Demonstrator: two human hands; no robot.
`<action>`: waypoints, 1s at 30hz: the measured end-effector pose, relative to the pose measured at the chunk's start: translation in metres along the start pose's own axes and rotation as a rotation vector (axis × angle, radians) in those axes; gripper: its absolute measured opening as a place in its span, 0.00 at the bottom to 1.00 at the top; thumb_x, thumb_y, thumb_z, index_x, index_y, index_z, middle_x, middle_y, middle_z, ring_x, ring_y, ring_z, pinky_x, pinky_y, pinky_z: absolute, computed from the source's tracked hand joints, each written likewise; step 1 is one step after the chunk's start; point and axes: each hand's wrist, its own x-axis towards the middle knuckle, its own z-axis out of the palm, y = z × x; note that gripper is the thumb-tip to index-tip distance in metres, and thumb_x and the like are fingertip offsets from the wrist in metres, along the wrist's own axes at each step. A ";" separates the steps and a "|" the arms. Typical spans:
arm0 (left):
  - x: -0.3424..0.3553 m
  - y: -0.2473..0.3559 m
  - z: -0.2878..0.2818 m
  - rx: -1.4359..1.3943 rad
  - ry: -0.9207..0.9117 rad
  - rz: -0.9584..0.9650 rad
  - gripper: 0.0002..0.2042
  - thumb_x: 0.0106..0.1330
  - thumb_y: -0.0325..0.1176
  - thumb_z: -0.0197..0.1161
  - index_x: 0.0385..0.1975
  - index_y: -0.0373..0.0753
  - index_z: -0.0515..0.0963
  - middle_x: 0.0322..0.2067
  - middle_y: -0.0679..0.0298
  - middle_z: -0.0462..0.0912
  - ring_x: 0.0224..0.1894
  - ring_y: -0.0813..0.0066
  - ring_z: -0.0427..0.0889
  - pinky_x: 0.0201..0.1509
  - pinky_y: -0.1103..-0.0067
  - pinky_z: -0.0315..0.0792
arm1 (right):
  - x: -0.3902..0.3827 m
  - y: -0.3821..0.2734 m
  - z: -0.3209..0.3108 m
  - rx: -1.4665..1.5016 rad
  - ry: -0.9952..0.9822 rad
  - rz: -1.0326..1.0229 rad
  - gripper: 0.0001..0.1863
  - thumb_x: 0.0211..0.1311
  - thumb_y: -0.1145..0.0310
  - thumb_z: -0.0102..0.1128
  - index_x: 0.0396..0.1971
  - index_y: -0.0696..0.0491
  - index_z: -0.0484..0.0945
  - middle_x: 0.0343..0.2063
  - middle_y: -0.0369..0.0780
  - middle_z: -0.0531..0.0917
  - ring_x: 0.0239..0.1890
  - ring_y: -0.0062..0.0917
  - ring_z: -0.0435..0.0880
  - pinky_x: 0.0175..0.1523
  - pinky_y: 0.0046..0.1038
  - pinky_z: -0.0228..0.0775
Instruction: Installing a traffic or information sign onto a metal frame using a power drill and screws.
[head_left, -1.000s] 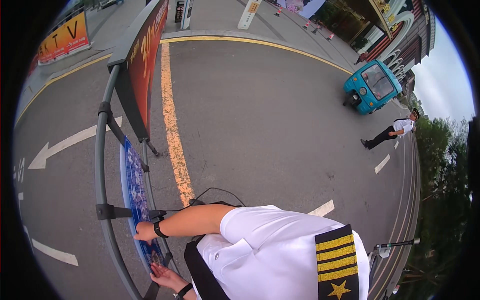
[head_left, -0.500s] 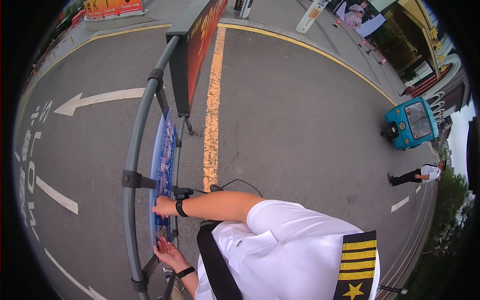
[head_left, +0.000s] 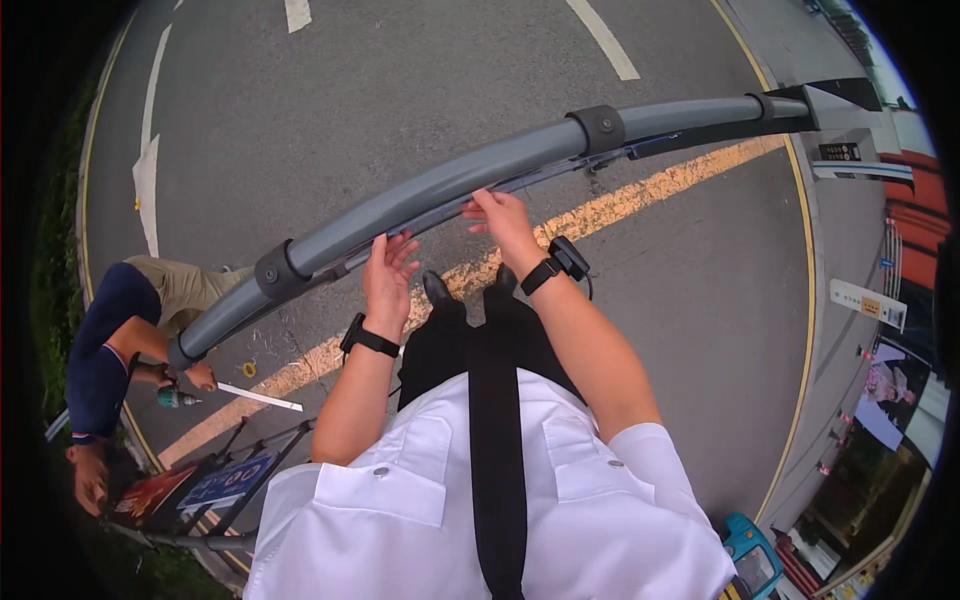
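Observation:
Across in front of me runs a grey tubular rail (head_left: 490,165) with dark clamps. Below it, the thin edge of a panel (head_left: 430,219) shows nearly edge-on. My left hand (head_left: 386,283) is open, palm turned inward, its spread fingertips close to the panel's near edge. A little to the right, my right hand (head_left: 503,225) has its loosely bent fingers apart at the same edge, the index fingertip by the rail. Neither hand visibly grips anything, and the panel's face is hidden from this angle. Each of my wrists carries a black band.
On the left a co-worker (head_left: 105,340) bends by the rail, with a green power drill (head_left: 176,397) and a white strip (head_left: 260,398) at their hands. A yellow tape roll (head_left: 249,369) lies on the road. Another framed sign (head_left: 225,482) stands lower left; a teal three-wheeler (head_left: 750,552) is lower right.
My view has swung, so the rail now crosses ahead of me instead of standing at the left. My right hand has loosened from its closed pose at the panel. The co-worker has come into view.

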 end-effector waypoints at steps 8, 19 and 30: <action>-0.034 -0.017 -0.019 0.137 -0.074 -0.072 0.17 0.85 0.47 0.71 0.58 0.39 0.85 0.60 0.58 0.92 0.57 0.69 0.93 0.50 0.74 0.88 | -0.009 0.010 -0.020 0.018 -0.110 0.081 0.27 0.86 0.46 0.68 0.54 0.60 0.86 0.55 0.48 0.93 0.58 0.34 0.93 0.53 0.34 0.88; -0.045 -0.156 -0.283 0.715 0.227 -0.273 0.11 0.76 0.39 0.73 0.47 0.38 0.90 0.39 0.64 0.92 0.40 0.70 0.92 0.39 0.69 0.88 | -0.069 0.063 -0.074 -0.076 -0.153 0.094 0.19 0.88 0.53 0.66 0.54 0.56 0.87 0.57 0.48 0.93 0.60 0.34 0.94 0.56 0.35 0.89; -0.234 -0.279 -0.445 0.558 0.509 -0.436 0.11 0.75 0.39 0.72 0.47 0.39 0.90 0.42 0.62 0.93 0.42 0.67 0.93 0.41 0.66 0.90 | -0.170 0.228 -0.254 -0.160 0.043 0.249 0.16 0.87 0.59 0.63 0.56 0.57 0.85 0.55 0.47 0.94 0.56 0.35 0.95 0.55 0.37 0.90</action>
